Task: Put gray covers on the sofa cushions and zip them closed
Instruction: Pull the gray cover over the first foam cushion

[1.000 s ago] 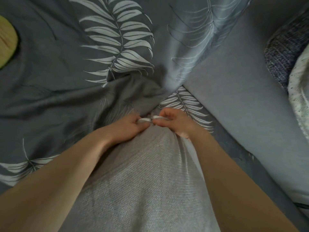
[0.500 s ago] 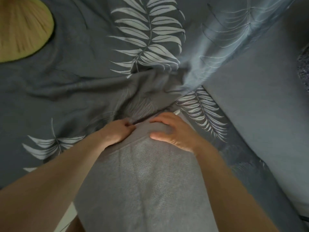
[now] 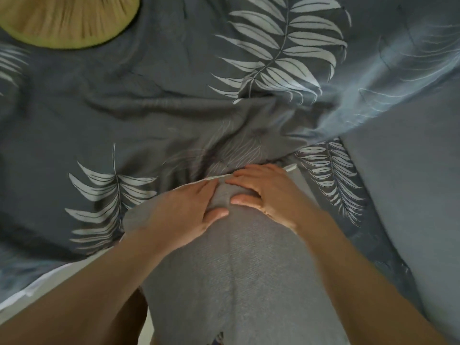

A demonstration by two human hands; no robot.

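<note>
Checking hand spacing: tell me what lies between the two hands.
In the head view, only a raised fold of gray knitted cushion cover lies between left hand and right hand.

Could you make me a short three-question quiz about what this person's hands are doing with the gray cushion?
1. True or false: both hands lie on the far end of the gray cushion cover.
2. What round thing lies at the top left? A) yellow-green cushion B) red bowl C) white plate
3. Fill in: the bedspread under the cushion bears white ____ prints.

Key:
1. True: left hand and right hand rest there, fingers fairly straight.
2. A, the yellow-green cushion.
3. Leaf.
</note>
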